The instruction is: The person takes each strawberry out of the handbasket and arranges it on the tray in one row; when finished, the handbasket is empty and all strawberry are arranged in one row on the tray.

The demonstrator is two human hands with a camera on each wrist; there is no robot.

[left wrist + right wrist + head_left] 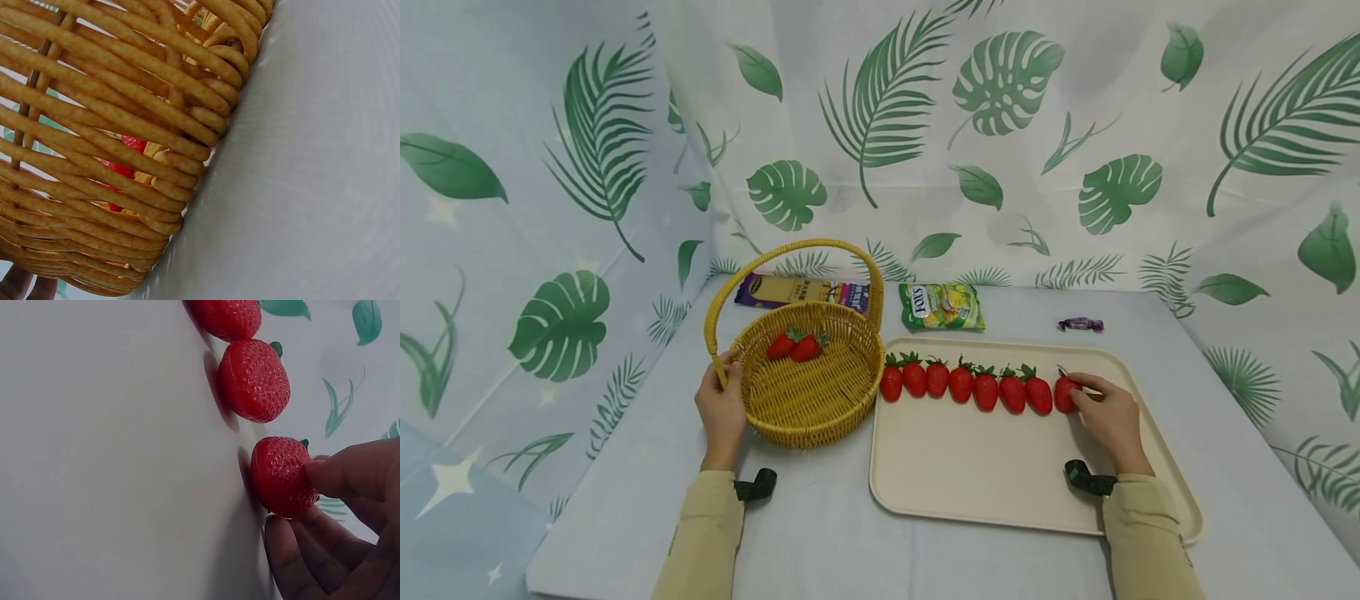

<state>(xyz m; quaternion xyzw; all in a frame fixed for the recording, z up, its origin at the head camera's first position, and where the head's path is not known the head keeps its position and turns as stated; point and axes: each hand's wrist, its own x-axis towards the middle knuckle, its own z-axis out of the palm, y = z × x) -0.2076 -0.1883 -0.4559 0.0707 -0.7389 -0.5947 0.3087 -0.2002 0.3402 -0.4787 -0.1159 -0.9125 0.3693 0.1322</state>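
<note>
My right hand [1108,421] pinches the strawberry [284,477] at the right end of a row on a beige tray [970,475]. Thumb and fingertips hold its side, and it sits low at the tray surface. The other strawberries [961,384] of the row lie side by side along the tray's far part, green leaves pointing away from me. At the left, my left hand [722,408] grips the yellow wicker basket [808,435] where the tall handle meets the rim. Red strawberries [806,348] lie inside the basket, also glimpsed through its weave in the left wrist view.
Behind the basket lies a purple and yellow packet [805,291]. A green candy bag [942,306] lies beyond the tray, and a small purple wrapped candy [1081,324] at the back right. A leaf-printed cloth [887,167] rises behind the table.
</note>
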